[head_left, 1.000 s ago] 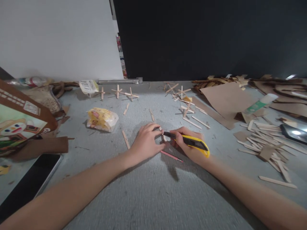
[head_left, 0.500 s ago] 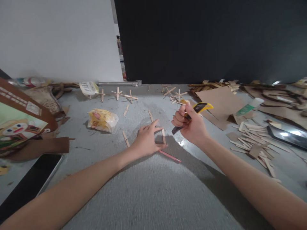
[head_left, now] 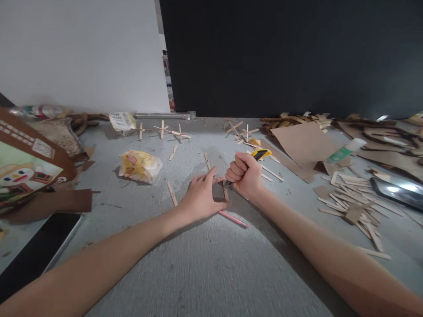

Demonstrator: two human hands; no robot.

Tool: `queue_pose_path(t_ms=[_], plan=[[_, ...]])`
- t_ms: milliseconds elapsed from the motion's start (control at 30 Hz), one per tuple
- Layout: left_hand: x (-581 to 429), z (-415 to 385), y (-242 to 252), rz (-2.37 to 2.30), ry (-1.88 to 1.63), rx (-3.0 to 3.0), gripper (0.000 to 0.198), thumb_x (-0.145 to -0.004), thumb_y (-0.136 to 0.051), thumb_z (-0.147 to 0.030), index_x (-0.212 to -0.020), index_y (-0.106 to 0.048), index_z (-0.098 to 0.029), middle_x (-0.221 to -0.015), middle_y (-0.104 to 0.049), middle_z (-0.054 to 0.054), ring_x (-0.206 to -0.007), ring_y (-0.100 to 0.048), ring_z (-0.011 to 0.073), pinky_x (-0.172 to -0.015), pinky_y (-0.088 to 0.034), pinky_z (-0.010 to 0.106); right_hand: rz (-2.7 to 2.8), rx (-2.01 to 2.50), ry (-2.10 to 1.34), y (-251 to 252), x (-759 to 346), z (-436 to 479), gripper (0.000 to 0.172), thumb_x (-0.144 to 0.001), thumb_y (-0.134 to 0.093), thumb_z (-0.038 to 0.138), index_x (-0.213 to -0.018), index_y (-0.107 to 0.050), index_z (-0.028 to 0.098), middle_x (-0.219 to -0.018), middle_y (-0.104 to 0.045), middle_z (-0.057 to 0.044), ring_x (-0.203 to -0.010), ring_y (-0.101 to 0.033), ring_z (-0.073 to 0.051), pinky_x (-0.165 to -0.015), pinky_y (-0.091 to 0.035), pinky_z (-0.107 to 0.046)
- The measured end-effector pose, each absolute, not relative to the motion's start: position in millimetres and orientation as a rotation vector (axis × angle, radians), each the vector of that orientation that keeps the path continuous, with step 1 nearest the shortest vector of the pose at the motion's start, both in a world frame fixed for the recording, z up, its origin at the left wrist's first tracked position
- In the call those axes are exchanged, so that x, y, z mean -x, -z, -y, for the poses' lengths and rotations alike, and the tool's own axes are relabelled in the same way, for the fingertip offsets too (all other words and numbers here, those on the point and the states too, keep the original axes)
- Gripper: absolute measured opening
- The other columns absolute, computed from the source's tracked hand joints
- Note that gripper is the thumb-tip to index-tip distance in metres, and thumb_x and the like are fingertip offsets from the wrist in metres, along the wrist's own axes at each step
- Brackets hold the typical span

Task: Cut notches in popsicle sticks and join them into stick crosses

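My right hand (head_left: 243, 175) is wrapped in a fist round a yellow and black utility knife (head_left: 261, 153). The knife's lower end reaches down to a short wooden craft stick (head_left: 226, 192). Whether the blade touches the wood I cannot tell. With index finger and thumb spread, my left hand (head_left: 202, 196) pins that stick to the table near its two ends. Just below the left thumb lies a pink pencil (head_left: 234, 219). Another craft stick (head_left: 207, 161) lies beyond the left hand, and one more stick (head_left: 172, 193) is beside its wrist.
Crossed-stick pieces (head_left: 162, 129) stand along the back. A yellow packet (head_left: 140, 166) and a phone (head_left: 41, 244) are on the left. On the right are a heap of craft sticks (head_left: 350, 198), cardboard (head_left: 306, 143), a glue stick (head_left: 345, 151) and a dark shiny device (head_left: 396, 189).
My right hand has moved left and down with the utility knife, bringing it to the stick. The left hand stays almost where it was, fingers still on the stick.
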State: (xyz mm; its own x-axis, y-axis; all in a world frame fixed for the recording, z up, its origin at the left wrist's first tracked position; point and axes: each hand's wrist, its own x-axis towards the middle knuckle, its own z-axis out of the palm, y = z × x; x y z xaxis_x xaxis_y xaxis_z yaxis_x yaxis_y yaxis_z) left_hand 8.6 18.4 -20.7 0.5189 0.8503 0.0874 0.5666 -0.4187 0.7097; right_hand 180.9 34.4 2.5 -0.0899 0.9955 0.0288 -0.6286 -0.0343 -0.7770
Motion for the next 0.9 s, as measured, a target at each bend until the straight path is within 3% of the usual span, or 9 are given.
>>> queue_pose_path(t_ms=[167,567,900], plan=[[-8.3,-19.3,22.7,-1.153,-0.601,-2.171,0.115,-0.072,-0.091,-0.04,-0.166,-0.027,-0.022,-0.143,-0.07,0.016,-0.15,-0.047,0.0408,-0.124,-0.031,0.064,0.77,0.666,-1.523,0.0,-177.8,-33.6,0.062,-0.076,-0.072,0.036,-0.054,-0.016,0.024,-0.041,-0.017,0.01,-0.039,-0.011,-0.007,-0.038,-0.018,-0.024],[-8.8,-18.0,17.5,-1.171,-0.528,-2.149,0.114,-0.074,-0.087,-0.038,-0.167,-0.025,-0.018,-0.15,-0.066,0.016,-0.155,-0.039,0.0433,-0.125,-0.03,0.064,0.812,0.666,-1.508,-0.1,-175.8,-30.9,0.06,-0.076,-0.072,0.036,-0.048,-0.02,0.024,-0.04,-0.018,0.009,-0.038,-0.012,-0.006,-0.039,-0.017,-0.025],[-8.7,-18.6,19.2,-1.14,-0.556,-2.173,0.11,-0.074,-0.086,-0.036,-0.166,-0.027,-0.022,-0.151,-0.066,0.013,-0.154,-0.041,0.0431,-0.125,-0.031,0.064,0.844,0.7,-1.496,-2.2,-175.5,-29.0,0.062,-0.075,-0.073,0.038,-0.048,-0.019,0.024,-0.039,-0.019,0.009,-0.038,-0.013,-0.006,-0.039,-0.019,-0.024]])
